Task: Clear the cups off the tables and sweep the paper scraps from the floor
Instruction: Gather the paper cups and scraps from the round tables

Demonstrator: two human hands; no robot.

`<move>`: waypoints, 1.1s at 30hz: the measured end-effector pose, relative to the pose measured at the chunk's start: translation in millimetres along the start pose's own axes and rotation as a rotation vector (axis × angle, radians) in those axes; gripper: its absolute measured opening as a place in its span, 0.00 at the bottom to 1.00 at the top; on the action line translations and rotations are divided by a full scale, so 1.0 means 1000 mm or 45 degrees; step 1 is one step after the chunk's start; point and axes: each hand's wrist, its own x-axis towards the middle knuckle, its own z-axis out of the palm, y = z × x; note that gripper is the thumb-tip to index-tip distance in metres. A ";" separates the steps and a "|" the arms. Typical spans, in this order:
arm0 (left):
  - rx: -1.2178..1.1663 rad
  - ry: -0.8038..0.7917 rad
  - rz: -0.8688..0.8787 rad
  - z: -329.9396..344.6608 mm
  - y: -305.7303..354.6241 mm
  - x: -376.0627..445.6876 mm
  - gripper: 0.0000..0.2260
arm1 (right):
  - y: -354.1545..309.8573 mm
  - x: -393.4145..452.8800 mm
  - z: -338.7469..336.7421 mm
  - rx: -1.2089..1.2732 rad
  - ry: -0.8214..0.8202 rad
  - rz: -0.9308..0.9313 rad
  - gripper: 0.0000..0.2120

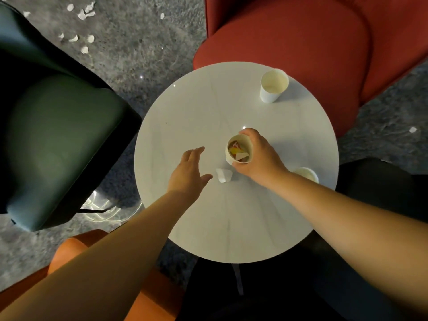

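On the round white table (208,107), my right hand (259,158) grips a paper cup (238,150) near the middle; the cup holds coloured and white scraps. My left hand (188,172) hovers open just left of it, fingers straight. A small crumpled white paper piece (223,175) lies on the table between the two hands. An empty white cup (273,85) stands at the table's far right. A third cup (305,173) shows partly behind my right forearm. Several white paper scraps (81,26) lie on the grey carpet at the upper left.
A dark green armchair (58,144) stands left of the table, a red armchair (301,42) behind it and an orange seat (69,251) at the near left. A dark chair (382,188) is on the right. One more scrap (412,129) lies on the carpet at the right.
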 end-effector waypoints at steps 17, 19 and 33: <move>0.171 -0.258 0.267 0.030 0.088 0.025 0.32 | 0.042 -0.121 -0.122 0.237 0.379 0.219 0.34; 0.202 -0.266 0.250 0.032 0.088 0.028 0.31 | 0.047 -0.123 -0.115 0.243 0.356 0.229 0.32; 0.180 -0.219 0.400 0.062 0.103 0.060 0.19 | 0.102 -0.104 -0.063 0.040 0.247 0.209 0.38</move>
